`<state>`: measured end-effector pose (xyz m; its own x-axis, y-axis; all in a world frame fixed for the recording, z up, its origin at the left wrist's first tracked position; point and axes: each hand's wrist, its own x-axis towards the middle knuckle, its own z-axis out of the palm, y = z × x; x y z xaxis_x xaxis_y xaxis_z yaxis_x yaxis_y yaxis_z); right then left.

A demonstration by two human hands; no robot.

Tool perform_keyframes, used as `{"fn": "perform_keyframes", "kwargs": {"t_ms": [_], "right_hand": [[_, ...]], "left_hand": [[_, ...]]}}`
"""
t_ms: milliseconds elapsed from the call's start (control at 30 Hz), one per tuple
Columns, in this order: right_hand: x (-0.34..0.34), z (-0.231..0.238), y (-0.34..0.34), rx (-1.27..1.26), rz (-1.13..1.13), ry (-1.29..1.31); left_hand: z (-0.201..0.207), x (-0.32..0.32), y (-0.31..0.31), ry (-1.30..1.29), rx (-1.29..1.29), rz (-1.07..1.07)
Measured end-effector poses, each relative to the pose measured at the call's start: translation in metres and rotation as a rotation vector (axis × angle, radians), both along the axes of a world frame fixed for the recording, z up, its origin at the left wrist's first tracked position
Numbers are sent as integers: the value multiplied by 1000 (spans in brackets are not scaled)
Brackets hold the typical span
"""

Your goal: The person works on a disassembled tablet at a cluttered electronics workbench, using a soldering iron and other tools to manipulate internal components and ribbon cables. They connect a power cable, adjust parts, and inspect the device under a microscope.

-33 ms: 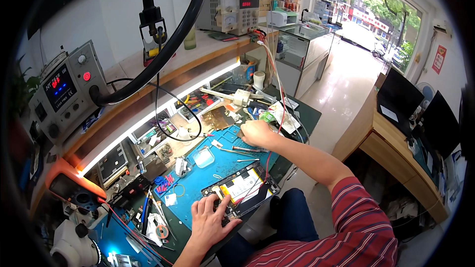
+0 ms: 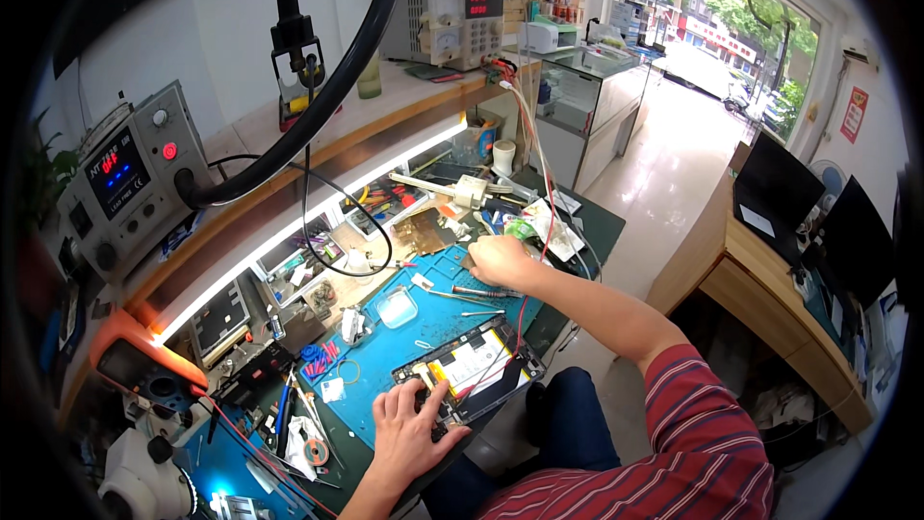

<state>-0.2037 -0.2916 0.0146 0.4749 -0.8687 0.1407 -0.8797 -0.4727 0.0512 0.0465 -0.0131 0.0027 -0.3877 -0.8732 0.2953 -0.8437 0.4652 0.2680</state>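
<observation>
An opened tablet (image 2: 476, 366) lies at a slant near the mat's front edge, its white battery with yellow strips exposed. My left hand (image 2: 412, 424) rests on its left end, fingers spread, index fingertip and thumb touching the inside parts. Thin red and black wires (image 2: 521, 327) come down onto the tablet from the upper right. Stretched out to the far side of the blue mat (image 2: 438, 313), my right hand (image 2: 500, 260) has its fingers curled closed; whatever they hold is hidden. Just in front of it lie a screwdriver (image 2: 476, 291) and tweezers (image 2: 481, 313).
A clear plastic tray (image 2: 396, 307) sits mid-mat. Bench clutter includes pliers (image 2: 284, 414), a solder spool (image 2: 315, 452) and an orange multimeter (image 2: 149, 371). A microscope (image 2: 144, 477) stands lower left. On the shelf are a power supply (image 2: 448, 24) and a soldering station (image 2: 130, 173); a black hose (image 2: 356, 67) arches overhead.
</observation>
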Motion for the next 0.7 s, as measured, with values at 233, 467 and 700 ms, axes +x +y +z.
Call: {"fn": "perform_keyframes", "kwargs": {"t_ms": [233, 467, 700], "right_hand": [[1, -1, 0, -11, -17, 5], [0, -3, -1, -14, -12, 0], [4, 8, 0, 129, -55, 64]], "left_hand": [[-3, 1, 0, 44, 35, 4], [-3, 0, -2, 7, 9, 9], [-1, -1, -3, 6, 14, 10]]}}
